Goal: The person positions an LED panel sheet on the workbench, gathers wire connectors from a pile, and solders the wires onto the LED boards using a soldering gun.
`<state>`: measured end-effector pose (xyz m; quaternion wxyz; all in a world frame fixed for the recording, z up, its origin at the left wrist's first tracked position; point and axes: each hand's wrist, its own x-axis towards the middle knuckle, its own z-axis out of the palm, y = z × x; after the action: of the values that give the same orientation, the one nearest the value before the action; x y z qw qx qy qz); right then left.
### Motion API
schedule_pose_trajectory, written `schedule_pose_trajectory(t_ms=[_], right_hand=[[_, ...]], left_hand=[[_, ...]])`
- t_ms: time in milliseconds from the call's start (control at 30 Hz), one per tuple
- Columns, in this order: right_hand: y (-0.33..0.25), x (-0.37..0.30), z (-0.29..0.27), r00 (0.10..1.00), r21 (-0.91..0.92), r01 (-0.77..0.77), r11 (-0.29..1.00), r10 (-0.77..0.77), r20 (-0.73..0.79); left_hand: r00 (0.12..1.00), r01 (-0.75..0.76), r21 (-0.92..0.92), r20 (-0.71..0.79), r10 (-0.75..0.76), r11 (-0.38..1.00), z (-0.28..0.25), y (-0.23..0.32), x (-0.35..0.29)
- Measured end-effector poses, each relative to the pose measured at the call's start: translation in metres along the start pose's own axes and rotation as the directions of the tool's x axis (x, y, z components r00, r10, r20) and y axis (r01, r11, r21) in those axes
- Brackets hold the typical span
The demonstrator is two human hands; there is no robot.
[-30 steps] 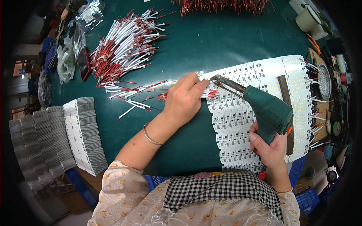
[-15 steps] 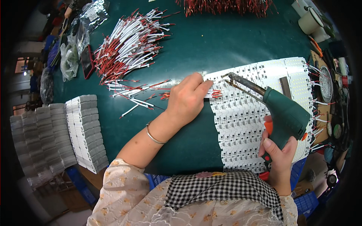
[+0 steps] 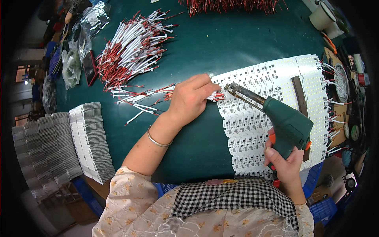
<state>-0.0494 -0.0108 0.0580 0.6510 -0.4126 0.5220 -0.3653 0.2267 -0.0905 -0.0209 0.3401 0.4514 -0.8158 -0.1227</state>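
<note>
My right hand (image 3: 285, 160) grips a green soldering gun (image 3: 286, 122) by its handle, a finger at the orange trigger. The gun's dark metal tip points left, beside the fingertips of my left hand (image 3: 190, 96). Those fingers are closed on a small bundle of red-and-white wires (image 3: 216, 96), whose ends stick out on both sides. Both the wire ends and the tip are over the upper left edge of a sheet of white circuit boards (image 3: 246, 114) laid in rows. Whether the tip touches a wire or a board is too small to tell.
Loose wires (image 3: 142, 106) and a large wire pile (image 3: 134, 43) lie on the green table to the left. A dark bar (image 3: 300, 96) rests across the boards. Stacked white strips (image 3: 89, 138) stand at left. A phone (image 3: 90, 69) and a white cup (image 3: 323, 17) are farther off.
The soldering gun has moved left with my right hand, bringing its tip closer to my left fingers. My left hand has shifted slightly left with the wires.
</note>
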Motion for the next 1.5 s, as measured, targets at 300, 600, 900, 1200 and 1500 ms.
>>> schedule_pose_trajectory(t_ms=[300, 600, 900, 1200, 1500], right_hand=[[0.006, 0.000, 0.002, 0.998, -0.115, 0.002, 0.993, 0.005, 0.062], [0.004, -0.006, 0.004, 0.999, -0.149, 0.051, 0.988, -0.051, 0.006], [-0.045, 0.001, -0.029, 0.940, -0.107, 0.264, 0.958, -0.281, -0.194], [-0.076, -0.007, -0.068, 0.963, -0.127, 0.256, 0.958, -0.265, -0.056], [-0.039, 0.005, -0.038, 0.974, 0.053, 0.188, 0.981, -0.179, -0.137]], left_hand=[[0.999, -0.028, 0.015, -0.026, 0.028, 1.000, 0.003, -0.001, -0.003], [0.996, -0.074, 0.050, -0.049, 0.077, 0.996, 0.005, -0.002, -0.003], [0.997, -0.065, 0.068, -0.030, 0.067, 0.996, -0.001, -0.001, -0.006], [0.956, 0.249, -0.110, -0.132, -0.262, 0.962, -0.030, 0.022, 0.013], [0.977, 0.213, -0.053, 0.009, -0.213, 0.976, -0.009, 0.021, 0.015]])
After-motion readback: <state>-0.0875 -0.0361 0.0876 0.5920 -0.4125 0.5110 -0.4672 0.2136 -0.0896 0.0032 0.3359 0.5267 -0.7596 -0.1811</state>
